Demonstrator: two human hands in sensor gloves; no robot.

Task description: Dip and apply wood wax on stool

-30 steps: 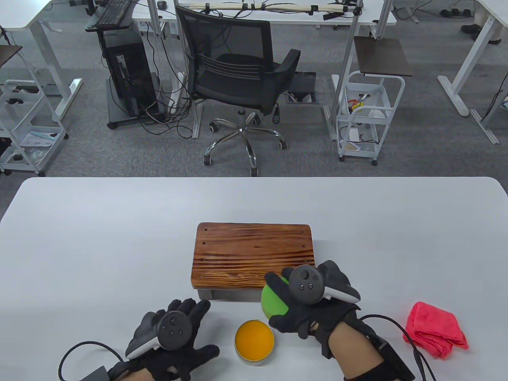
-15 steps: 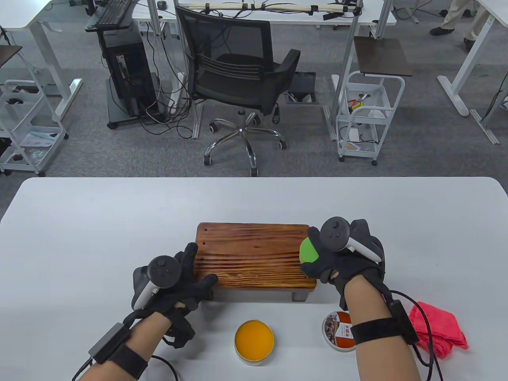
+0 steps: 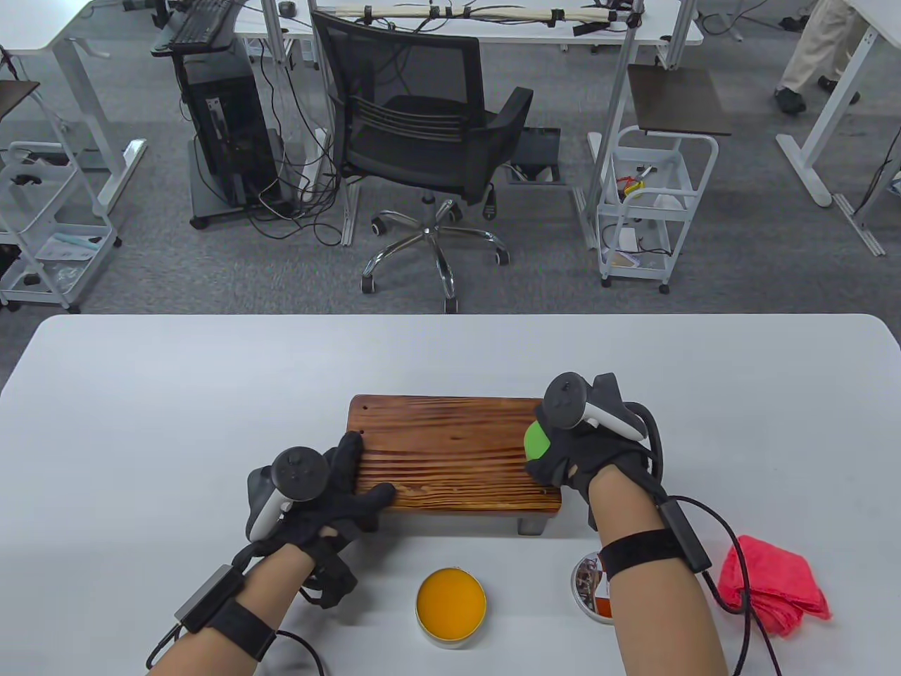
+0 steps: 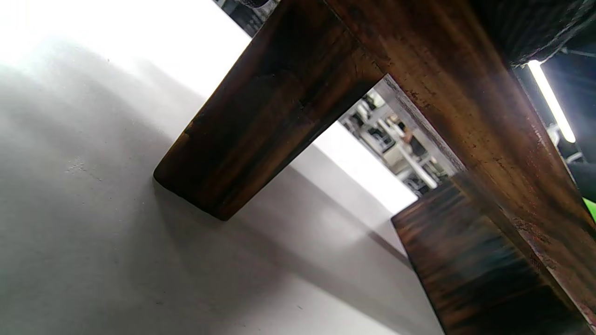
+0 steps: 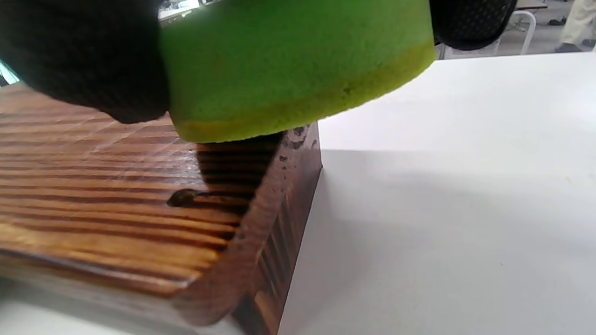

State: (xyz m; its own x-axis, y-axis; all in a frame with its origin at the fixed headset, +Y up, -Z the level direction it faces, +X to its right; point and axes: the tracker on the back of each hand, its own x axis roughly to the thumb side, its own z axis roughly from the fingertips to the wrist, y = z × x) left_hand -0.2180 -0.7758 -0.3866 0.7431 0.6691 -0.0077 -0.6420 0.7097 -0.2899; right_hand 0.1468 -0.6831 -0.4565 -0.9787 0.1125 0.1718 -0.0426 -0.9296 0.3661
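A small dark wooden stool stands on the white table. My right hand holds a round green sponge over the stool's right end; the right wrist view shows the sponge just above the striped top, its lower rim yellowish. My left hand grips the stool's front left corner, fingers on the top, thumb along the front edge. The left wrist view shows only the stool's leg from below. An open tin of orange wax sits in front of the stool.
The tin's lid lies beside my right forearm. A folded pink cloth lies at the front right. Beyond the table are an office chair, a white cart and desks.
My right hand carried the sponge from beside the wax tin up to the stool's right end. My left hand moved from the table onto the stool's left corner.
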